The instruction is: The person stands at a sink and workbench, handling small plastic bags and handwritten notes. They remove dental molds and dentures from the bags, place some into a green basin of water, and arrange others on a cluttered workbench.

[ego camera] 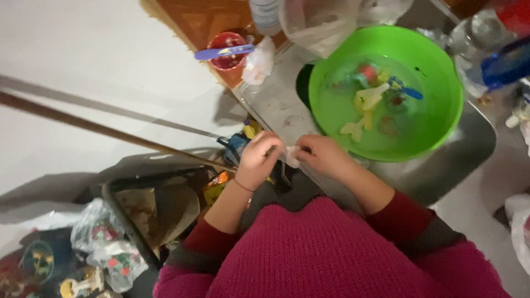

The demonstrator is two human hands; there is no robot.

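— Magenta knitted sweater (pixel 331 254) fills the foreground; beyond it, left hand (pixel 257 160) and right hand (pixel 324 157) pinch together on a small white crumpled scrap (pixel 291 157), just below the round green plastic basin (pixel 441 83).

— Risks?

— Basin overhangs the steel counter (pixel 270 102); a nudge might slop water. Scrap's identity unclear, mostly hidden by fingers.

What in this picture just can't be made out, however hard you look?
- The small pale thing between the left hand and right hand: head view, mostly hidden by fingers; its kind is unclear.
- The toys in the green bowl: blurred by water, shapes uncertain.
- The clear container at the top: cut off by the edge.
- The bagged items bottom left: dark, too small.
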